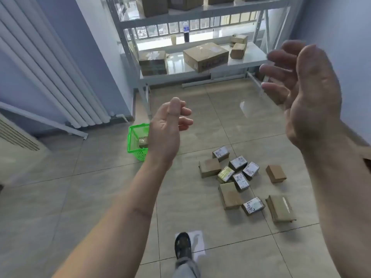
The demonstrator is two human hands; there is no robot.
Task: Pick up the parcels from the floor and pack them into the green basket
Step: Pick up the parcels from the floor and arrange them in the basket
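On the tiled floor of a small room with pale blue walls, a metal shelving unit stands against the far side, with a white radiator to its left. The shelves carry several brown cardboard boxes, a dark drink bottle and a paper cup.

Both of the person's bare arms reach forward into the view, well apart from each other. The right hand is raised high at the right, palm turned inward, fingers loosely spread and holding nothing. The left hand is lower and near the middle, palm up, fingers relaxed and slightly curled, also holding nothing.

A green basket sits on the floor just behind the left hand, which hides its right part. Its long axis cannot be told with so much hidden. One small parcel lies inside it.

The parcels lie in a loose cluster on the floor to the right of centre, below the right hand and well apart from the basket. There are about eleven, all small and box-shaped. Some are plain brown, some show white printed labels facing up. They point in mixed directions; the largest brown ones, at the near edge of the cluster, lie with their long sides running roughly away from the person.

One dark shoe shows at the bottom edge, standing partly on a white sheet on the floor.
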